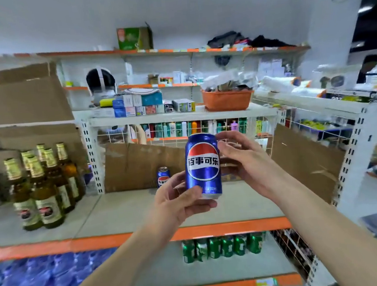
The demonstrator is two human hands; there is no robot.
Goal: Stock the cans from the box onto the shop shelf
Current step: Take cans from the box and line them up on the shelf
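Here, both hands hold one blue can [202, 166] upright in the air, above the shelf [124, 211]. Left hand [177, 199]: grip closed round the can's lower part, thumb across the front near the bottom rim, fingers behind. Right hand [243, 160]: fingers curled round the can's upper right side, tips near the top rim. Label faces the camera, red-white-blue roundel with white characters.

Below the grip: orange shelf edge [100, 242]; under it a row of green cans [220, 247], and to the lower left blurred blue packs [34, 280].

Just behind the grip, slightly left: a second can [163, 176] standing upright at the back of the shelf, against a cardboard sheet [136, 165]. Apart from the held can, not touching it.

Well left of the grip: a cluster of brown bottles [44, 185] with gold foil necks, standing on the same shelf level. Above them, a cardboard box [20, 98].

Right of the grip: another cardboard panel [307, 160] leaning along the shelf's side, beside a white perforated upright.

Above and beyond the grip: an orange basket [227, 100] on the top board, small boxes [140, 103] left of it. Farther still, a wall shelf with a green carton [134, 38].
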